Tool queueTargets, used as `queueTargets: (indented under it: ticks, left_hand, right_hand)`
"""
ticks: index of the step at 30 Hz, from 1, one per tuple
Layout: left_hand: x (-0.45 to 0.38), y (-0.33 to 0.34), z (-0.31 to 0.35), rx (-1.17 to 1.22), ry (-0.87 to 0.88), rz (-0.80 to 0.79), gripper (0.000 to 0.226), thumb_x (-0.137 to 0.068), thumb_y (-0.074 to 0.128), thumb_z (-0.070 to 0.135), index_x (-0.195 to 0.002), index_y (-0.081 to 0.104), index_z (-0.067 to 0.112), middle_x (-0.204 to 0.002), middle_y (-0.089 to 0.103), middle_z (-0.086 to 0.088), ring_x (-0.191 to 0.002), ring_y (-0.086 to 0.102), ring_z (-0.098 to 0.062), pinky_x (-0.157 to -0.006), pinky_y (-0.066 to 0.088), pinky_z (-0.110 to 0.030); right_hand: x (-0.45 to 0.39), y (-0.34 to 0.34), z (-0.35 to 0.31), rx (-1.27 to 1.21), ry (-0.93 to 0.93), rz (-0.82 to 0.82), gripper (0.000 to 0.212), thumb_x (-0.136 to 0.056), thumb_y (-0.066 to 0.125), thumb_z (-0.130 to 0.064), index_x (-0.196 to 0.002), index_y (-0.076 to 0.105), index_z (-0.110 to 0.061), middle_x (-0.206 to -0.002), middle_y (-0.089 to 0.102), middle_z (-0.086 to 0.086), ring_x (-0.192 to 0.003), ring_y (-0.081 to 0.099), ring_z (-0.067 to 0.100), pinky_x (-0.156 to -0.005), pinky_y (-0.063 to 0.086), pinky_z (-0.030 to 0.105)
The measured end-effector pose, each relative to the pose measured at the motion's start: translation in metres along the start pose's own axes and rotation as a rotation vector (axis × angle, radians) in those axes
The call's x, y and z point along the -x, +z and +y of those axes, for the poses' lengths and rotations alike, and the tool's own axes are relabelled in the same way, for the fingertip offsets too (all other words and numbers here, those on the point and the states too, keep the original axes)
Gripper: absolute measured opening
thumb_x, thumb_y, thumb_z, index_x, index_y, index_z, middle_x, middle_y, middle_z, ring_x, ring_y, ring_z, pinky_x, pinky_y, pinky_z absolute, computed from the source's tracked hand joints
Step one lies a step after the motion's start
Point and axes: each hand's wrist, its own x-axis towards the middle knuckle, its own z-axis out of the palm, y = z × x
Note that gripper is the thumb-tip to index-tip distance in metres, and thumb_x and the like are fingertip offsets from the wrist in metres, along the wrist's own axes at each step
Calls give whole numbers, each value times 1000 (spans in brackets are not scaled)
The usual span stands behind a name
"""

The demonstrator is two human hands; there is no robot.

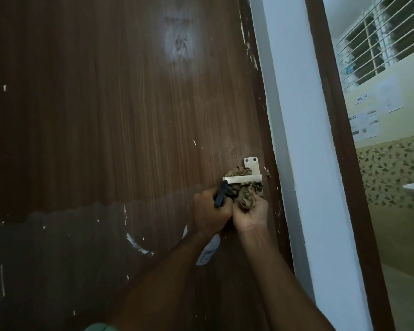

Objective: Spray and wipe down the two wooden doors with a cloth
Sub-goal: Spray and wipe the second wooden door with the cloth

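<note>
Door: cloth in right hand

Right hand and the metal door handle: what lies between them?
In the head view, the bunched brown cloth, gripped by the right hand, lies against the door handle.

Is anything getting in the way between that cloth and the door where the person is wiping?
Yes. The metal door handle crosses in front of the cloth, which the right hand bunches around it against the wooden door. The left hand holds the spray bottle alongside.
</note>
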Motion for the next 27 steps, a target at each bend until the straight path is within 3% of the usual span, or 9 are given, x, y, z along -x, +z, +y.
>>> queueTargets:
  ticks: [3, 7, 9, 11, 14, 15, 18, 20, 27]
  left_hand:
    - [-2, -1, 0, -13, 4, 26, 36, -79, 61, 30, -49, 40, 27, -43, 43, 9, -38, 43, -11, -42, 24, -19]
    - [-4, -2, -4, -9, 13, 32, 38, -79, 59, 31, -48, 37, 23, -42, 40, 7, -37, 38, -14, -41, 27, -28]
    - [-5, -3, -3, -16, 5, 36, 39, -79, 59, 32, -48, 38, 24, -42, 40, 7, -37, 38, -13, -41, 27, -29]
    - [-4, -1, -4, -20, 13, 20, 37, -79, 59, 33, -48, 41, 24, -43, 42, 7, -38, 40, -13, -40, 29, -31]
    - [-3, 1, -9, 35, 38, -22, 35, -82, 57, 36, -54, 50, 16, -46, 47, 4, -39, 44, -18, -38, 37, -40]
    - [-3, 2, -11, 49, 39, -27, 35, -82, 56, 37, -56, 53, 14, -46, 47, 3, -39, 45, -20, -39, 38, -42]
    - [-2, 5, -14, 70, 67, -52, 34, -83, 56, 36, -59, 53, 12, -48, 47, -2, -40, 45, -24, -39, 40, -44]
    - [0, 5, -13, 69, 100, -76, 32, -84, 57, 31, -59, 52, 13, -48, 47, -1, -40, 44, -22, -39, 38, -44]
    - [-1, 6, -12, 43, 88, -80, 30, -82, 59, 27, -56, 49, 15, -47, 43, 3, -39, 38, -13, -40, 34, -40]
  right_hand:
    - [-4, -5, 12, 157, 87, -12, 24, -102, 48, -12, -109, 68, -1, -108, 70, 19, -103, 68, 29, -104, 52, 43]
    - [-15, -11, -9, 113, 88, -8, 20, -104, 45, -5, -107, 65, -3, -87, 70, 14, -78, 72, 19, -79, 60, 27]
    - [-16, -10, -4, 92, 86, -6, 21, -103, 45, -5, -107, 66, -2, -97, 69, 17, -93, 68, 25, -104, 53, 37]
    - [-11, -13, 1, 232, 63, -22, 21, -102, 51, -5, -116, 66, -3, -105, 71, 16, -100, 68, 26, -105, 53, 42]
    - [7, -22, -12, 718, -243, 71, 19, -100, 59, -2, -110, 70, -13, -87, 72, 5, -69, 68, 12, -59, 58, 30]
    - [10, -28, -20, 895, -449, 132, 22, -98, 62, -2, -110, 72, -18, -87, 73, -1, -68, 68, 8, -57, 57, 27]
    - [8, -44, -33, 1221, -1115, 228, 34, -92, 66, 2, -119, 74, -16, -109, 75, -4, -102, 70, 9, -88, 58, 28]
    - [-7, -56, -37, 1426, -1372, 145, 33, -91, 67, 5, -120, 73, -7, -120, 72, 5, -115, 64, 18, -99, 54, 31]
    - [-16, -113, -66, 2118, -1525, -391, 31, -86, 65, 4, -114, 75, -5, -124, 67, 15, -114, 59, 35, -91, 55, 44]
